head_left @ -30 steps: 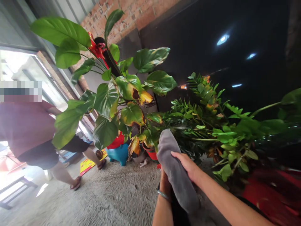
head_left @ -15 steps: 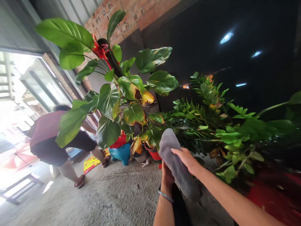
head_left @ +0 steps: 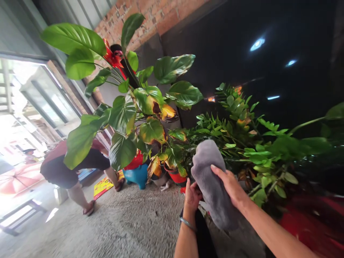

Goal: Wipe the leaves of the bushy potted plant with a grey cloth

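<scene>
Saw a large leafy plant (head_left: 122, 113) spread across the upper left and centre, partly covering a bent-over person (head_left: 61, 175) at left. Saw lower foliage (head_left: 258, 157) at right, before a dark panel (head_left: 215, 43). Noticed a grey bench (head_left: 21, 215) at lower left. Found, just below centre, a red pot (head_left: 176, 175) with leaves at its rim, a grey pot (head_left: 159, 180) and a blue animal-shaped object (head_left: 135, 175) near it; could not make out any contents. Held a grey cloth (head_left: 212, 190) at lower centre, gripped in the right hand (head_left: 232, 184), thumb on top. Had the left hand (head_left: 192, 195) at the cloth's left edge, fingers curled; could not tell about a grip there.
</scene>
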`<action>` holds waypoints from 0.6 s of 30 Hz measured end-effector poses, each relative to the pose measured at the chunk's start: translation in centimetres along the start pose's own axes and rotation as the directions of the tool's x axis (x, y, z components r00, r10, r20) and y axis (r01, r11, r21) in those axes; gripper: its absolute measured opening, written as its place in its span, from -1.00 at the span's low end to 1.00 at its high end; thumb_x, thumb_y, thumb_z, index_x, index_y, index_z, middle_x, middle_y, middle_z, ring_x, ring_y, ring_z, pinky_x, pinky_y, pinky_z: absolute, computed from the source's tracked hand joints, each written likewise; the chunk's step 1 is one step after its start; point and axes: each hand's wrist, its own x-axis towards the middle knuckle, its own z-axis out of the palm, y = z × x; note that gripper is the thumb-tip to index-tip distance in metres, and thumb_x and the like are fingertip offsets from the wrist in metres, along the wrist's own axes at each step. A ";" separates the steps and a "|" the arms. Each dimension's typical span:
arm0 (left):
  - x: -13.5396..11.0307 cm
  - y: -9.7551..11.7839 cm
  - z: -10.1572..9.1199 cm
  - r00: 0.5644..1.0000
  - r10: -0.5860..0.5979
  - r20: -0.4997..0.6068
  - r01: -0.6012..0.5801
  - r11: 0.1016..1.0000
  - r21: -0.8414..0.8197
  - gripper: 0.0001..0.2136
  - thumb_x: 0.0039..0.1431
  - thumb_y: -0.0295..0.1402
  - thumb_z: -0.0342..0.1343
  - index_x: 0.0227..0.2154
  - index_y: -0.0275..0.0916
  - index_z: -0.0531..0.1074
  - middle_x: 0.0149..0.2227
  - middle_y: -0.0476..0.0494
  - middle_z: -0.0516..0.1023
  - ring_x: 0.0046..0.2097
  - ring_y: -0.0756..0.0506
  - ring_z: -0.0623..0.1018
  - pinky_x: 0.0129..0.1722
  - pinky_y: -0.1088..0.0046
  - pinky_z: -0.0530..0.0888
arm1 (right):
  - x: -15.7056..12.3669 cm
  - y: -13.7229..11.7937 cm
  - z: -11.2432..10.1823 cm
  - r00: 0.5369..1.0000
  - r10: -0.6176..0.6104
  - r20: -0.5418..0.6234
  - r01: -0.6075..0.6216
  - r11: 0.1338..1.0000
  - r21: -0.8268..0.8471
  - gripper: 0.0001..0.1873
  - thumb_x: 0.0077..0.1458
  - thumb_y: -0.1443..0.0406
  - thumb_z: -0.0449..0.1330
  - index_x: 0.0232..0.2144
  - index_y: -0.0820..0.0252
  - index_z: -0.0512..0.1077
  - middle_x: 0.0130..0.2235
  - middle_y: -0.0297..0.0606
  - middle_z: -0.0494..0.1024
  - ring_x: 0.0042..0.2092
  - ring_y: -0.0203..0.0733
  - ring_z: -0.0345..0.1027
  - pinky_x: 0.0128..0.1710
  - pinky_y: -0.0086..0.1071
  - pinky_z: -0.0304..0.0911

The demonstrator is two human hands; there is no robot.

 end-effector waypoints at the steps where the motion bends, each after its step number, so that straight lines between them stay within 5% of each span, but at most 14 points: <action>1: -0.2 0.1 0.1 1.000 0.001 -0.006 -0.001 1.000 -0.003 -0.50 0.04 0.08 0.12 -0.33 -0.35 0.56 -0.39 -0.28 0.62 -0.20 -0.24 0.59 -0.11 0.28 0.44 | 0.3 0.3 -0.1 0.996 0.086 0.008 -0.086 0.996 0.019 -0.70 -0.29 0.04 0.26 -0.66 0.14 0.46 -0.68 -0.27 0.51 -0.53 -0.06 0.42 -0.47 -0.26 0.34; 3: -0.5 0.3 0.2 1.000 0.009 0.011 -0.009 1.000 -0.026 -0.48 -0.01 0.09 0.16 -0.35 -0.38 0.56 -0.38 -0.33 0.62 -0.17 -0.29 0.59 -0.06 0.22 0.43 | 0.2 1.7 -0.5 0.980 0.197 0.030 -0.198 0.980 0.006 -0.72 -0.27 0.04 0.23 -0.67 0.13 0.46 -0.69 -0.20 0.51 -0.50 0.03 0.47 -0.44 -0.20 0.36; 5: -0.8 0.5 0.4 0.999 0.013 0.048 -0.010 0.999 -0.050 -0.48 -0.04 0.09 0.18 -0.34 -0.37 0.56 -0.34 -0.36 0.62 -0.11 -0.33 0.58 -0.01 0.17 0.40 | -1.0 3.2 -1.0 0.985 0.174 0.014 -0.173 0.983 -0.065 -0.73 -0.30 0.06 0.25 -0.66 0.13 0.48 -0.61 -0.14 0.58 -0.34 0.11 0.54 -0.32 -0.19 0.39; 8: -1.1 0.6 0.6 1.000 0.000 0.026 0.001 0.999 -0.053 -0.50 0.01 0.09 0.14 -0.37 -0.34 0.55 -0.33 -0.33 0.63 -0.13 -0.33 0.57 -0.04 0.18 0.40 | -2.6 3.0 -1.4 0.997 0.025 -0.073 -0.040 0.977 -0.208 -0.69 -0.33 0.02 0.26 -0.63 0.12 0.51 -0.50 -0.12 0.65 -0.14 0.19 0.52 -0.15 -0.19 0.38; 12: -1.3 0.8 0.9 0.994 -0.026 -0.108 0.026 1.000 -0.010 -0.50 0.21 0.02 -0.04 -0.29 -0.37 0.54 -0.42 -0.26 0.60 -0.35 -0.19 0.53 -0.27 0.28 0.40 | -1.0 -1.4 -0.9 0.944 -0.222 -0.243 0.181 0.967 -0.180 -0.67 -0.19 0.03 0.24 -0.51 0.16 0.53 -0.50 -0.17 0.65 -0.13 0.19 0.51 -0.14 -0.20 0.37; 15: -1.2 0.9 1.2 0.987 -0.045 -0.157 0.044 0.999 -0.012 -0.47 0.25 0.00 -0.11 -0.16 -0.41 0.50 -0.46 -0.25 0.59 -0.41 -0.15 0.51 -0.33 0.33 0.38 | 1.8 -3.1 -0.6 0.963 -0.008 -0.271 0.037 0.994 0.102 -0.77 -0.05 0.12 0.20 -0.47 0.14 0.51 -0.57 -0.21 0.63 -0.18 0.12 0.56 -0.18 -0.20 0.42; 18: -1.0 0.9 1.0 0.987 -0.034 -0.156 0.035 0.999 0.000 -0.45 0.20 0.03 -0.05 -0.11 -0.42 0.49 -0.43 -0.25 0.60 -0.37 -0.17 0.54 -0.28 0.31 0.40 | 2.2 -0.5 -1.0 0.949 0.259 -0.179 -0.219 0.952 0.212 -0.78 0.00 0.18 0.13 -0.55 0.15 0.47 -0.70 -0.16 0.53 -0.33 0.17 0.59 -0.29 -0.08 0.47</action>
